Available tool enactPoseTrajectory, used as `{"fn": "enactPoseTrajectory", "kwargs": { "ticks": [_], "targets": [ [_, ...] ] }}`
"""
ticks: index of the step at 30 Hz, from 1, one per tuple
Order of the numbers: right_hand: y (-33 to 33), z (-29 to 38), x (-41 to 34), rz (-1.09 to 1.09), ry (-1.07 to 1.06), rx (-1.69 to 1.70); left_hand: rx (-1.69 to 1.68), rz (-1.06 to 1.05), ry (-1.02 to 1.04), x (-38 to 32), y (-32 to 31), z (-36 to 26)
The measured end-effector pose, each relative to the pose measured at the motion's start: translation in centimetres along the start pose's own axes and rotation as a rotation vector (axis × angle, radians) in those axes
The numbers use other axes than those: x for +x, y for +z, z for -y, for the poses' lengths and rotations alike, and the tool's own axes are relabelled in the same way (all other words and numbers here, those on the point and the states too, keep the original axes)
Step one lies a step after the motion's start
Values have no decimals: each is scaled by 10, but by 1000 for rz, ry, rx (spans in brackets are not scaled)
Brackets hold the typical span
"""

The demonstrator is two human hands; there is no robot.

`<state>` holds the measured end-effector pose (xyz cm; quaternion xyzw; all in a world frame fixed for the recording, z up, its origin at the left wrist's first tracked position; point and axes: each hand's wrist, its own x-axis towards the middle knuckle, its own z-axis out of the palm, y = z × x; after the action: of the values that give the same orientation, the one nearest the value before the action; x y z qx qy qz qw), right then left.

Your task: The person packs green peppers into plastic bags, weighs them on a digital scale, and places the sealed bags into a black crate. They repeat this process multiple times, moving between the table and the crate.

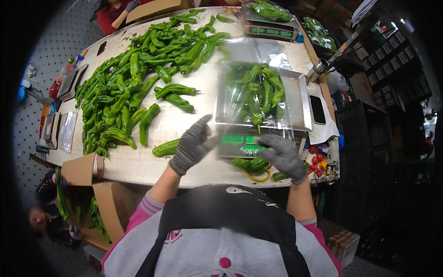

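Note:
A clear plastic bag of long green peppers (256, 98) lies on the metal tray (300, 104) of a weighing scale. Its near edge hangs over the lit green display (232, 139). My left hand (191, 145), in a grey striped knit glove, is left of the display with thumb and fingers apart, holding nothing. To the right, my gloved right hand (282, 155) hovers, blurred, by the display and the bag's near edge. Its fingers are spread and nothing shows between them; whether they touch the bag is unclear. Below the display lie some loose green peppers (254, 164).
A large heap of green peppers (128, 86) covers the table's left and far side. Another scale (266, 26) holds bagged peppers at the back. A phone (317, 109) lies right of the tray. Small red tomatoes (315, 160) sit near the right corner. Other people are around the table.

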<state>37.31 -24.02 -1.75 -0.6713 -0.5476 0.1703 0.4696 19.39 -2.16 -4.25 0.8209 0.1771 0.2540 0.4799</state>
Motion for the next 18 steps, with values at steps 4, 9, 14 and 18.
{"fn": "enactPoseTrajectory", "kwargs": {
  "ticks": [4, 9, 14, 18],
  "targets": [
    [-69, -3, -50, -595, 445, 99, -285, -68, -289, -10, -15, 20],
    [-88, -12, -45, -941, 515, -165, -568, 185, -223, 3, -13, 19],
    [-24, -34, -15, -506, 248, -739, -438, 538, -521, 43, 14, 24],
    [-29, -56, -11, -386, 551, -662, -41, 487, -44, 38, 26, 44]
  ]
}}
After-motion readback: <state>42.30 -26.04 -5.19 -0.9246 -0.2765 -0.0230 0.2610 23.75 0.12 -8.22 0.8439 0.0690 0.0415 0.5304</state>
